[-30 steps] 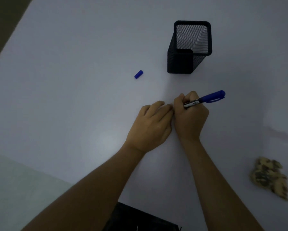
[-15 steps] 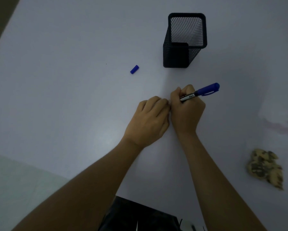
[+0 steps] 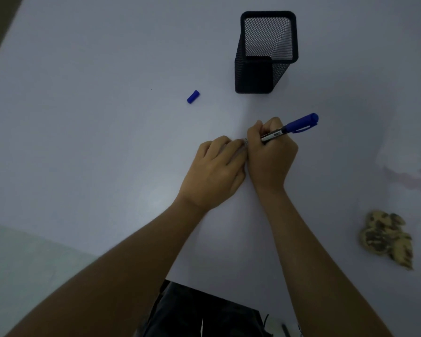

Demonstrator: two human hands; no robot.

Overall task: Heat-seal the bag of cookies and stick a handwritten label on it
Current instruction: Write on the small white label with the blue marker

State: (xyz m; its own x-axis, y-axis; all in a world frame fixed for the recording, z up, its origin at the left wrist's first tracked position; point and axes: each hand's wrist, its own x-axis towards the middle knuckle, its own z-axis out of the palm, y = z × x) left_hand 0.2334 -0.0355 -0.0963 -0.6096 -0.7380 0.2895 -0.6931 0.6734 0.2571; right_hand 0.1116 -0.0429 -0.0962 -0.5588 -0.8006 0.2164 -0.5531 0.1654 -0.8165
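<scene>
My right hand (image 3: 270, 154) grips a blue marker (image 3: 292, 127) in a writing hold, its capped rear end pointing up and right and its tip hidden behind my fingers. My left hand (image 3: 214, 171) lies right beside it, knuckles up, bent fingertips pressing down on the white table (image 3: 82, 142) next to the marker's tip. A small pale sliver, perhaps the label (image 3: 245, 142), shows between the two hands; the rest is hidden. The clear bag of cookies (image 3: 387, 239) lies at the right, well apart from both hands.
A loose blue marker cap (image 3: 193, 96) lies up and left of my hands. A black mesh pen holder (image 3: 265, 57) stands behind them. A dark object (image 3: 204, 312) sits at the near table edge between my forearms.
Both hands stay pressed together at the same spot, and the marker's rear end shifts only slightly. The view itself has drifted a little.
</scene>
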